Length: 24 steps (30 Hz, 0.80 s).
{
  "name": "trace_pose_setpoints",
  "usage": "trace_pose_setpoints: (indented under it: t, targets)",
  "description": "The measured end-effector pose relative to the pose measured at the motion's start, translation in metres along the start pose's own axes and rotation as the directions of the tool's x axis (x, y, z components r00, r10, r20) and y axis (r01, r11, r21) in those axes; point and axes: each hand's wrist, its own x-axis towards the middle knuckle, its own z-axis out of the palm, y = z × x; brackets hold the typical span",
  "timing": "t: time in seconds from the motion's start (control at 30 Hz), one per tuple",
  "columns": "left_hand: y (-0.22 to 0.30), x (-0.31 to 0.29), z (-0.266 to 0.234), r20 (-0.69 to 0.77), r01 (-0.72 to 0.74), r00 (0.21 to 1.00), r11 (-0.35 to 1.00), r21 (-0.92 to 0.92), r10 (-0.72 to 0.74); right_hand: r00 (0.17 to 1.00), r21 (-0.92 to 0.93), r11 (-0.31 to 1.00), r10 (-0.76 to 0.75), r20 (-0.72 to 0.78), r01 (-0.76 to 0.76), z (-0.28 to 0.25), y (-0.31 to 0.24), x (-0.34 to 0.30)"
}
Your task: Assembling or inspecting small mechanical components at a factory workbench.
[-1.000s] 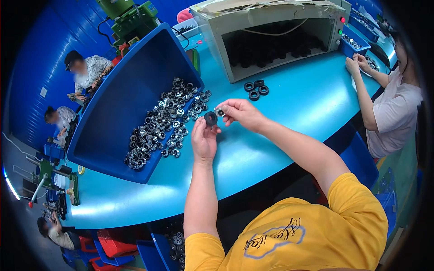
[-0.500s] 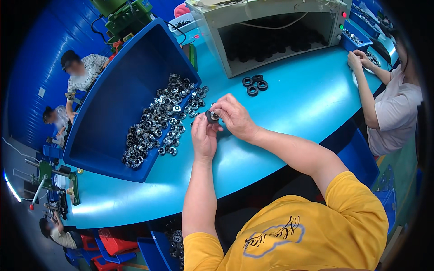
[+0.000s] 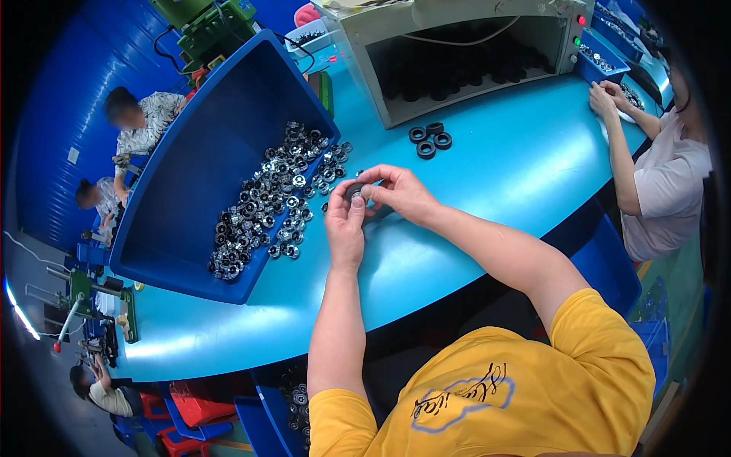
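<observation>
Between my two hands, over the blue tabletop, is a small black toy-type tyre [image 3: 353, 190]. My left hand [image 3: 346, 228] grips it from the near left, with the thumb pressed on its face. The fingers of my right hand [image 3: 400, 195] are closed on its right side; part of the tyre is hidden behind them. Just left of my hands lie shiny chrome wheel hubs [image 3: 292, 234] with dark centres, spilling from a heap at the open edge of a big blue bin [image 3: 175, 175]. Several loose black tyres [image 3: 426, 150] lie together beyond my right hand.
At the back stands a pale metal box [image 3: 373, 87] with dark tyres inside. A co-worker [image 3: 659, 167] sits at the right; others work at the far left. Green machines [image 3: 217, 34] rise behind the bin. Another blue bin [image 3: 278, 419] stands below the table's near edge.
The metal hub that showed in the tyre is now mostly covered. My left thumb has come up onto its face, and my right fingers have shifted slightly down around it.
</observation>
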Motion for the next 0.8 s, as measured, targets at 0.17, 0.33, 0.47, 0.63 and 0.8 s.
trace_pose_setpoints:
  t: [0.17,0.33,0.47,0.63,0.8]
  targets:
    - [-0.001,-0.005,0.002,-0.005,-0.062,0.998,0.993,0.096,0.063,0.999,0.173,0.985,0.019,0.041,-0.026,0.0,0.0,-0.004]
    - [-0.004,-0.008,0.003,-0.062,-0.084,0.993,0.978,0.193,0.097,0.998,0.202,0.979,0.027,0.058,-0.038,0.008,-0.003,-0.009]
    - [-0.005,-0.01,0.006,-0.116,-0.184,0.95,0.819,0.544,0.29,0.997,0.183,0.983,-0.042,0.061,0.03,0.012,0.001,-0.011]
    - [0.001,-0.008,0.004,-0.083,-0.048,0.994,0.966,0.256,0.071,0.998,0.136,0.99,-0.035,0.056,0.027,0.006,0.002,-0.005]
    - [-0.002,-0.006,-0.004,-0.045,0.011,0.999,0.99,0.142,-0.005,0.996,0.074,0.996,-0.062,0.059,0.057,-0.001,0.015,0.001]
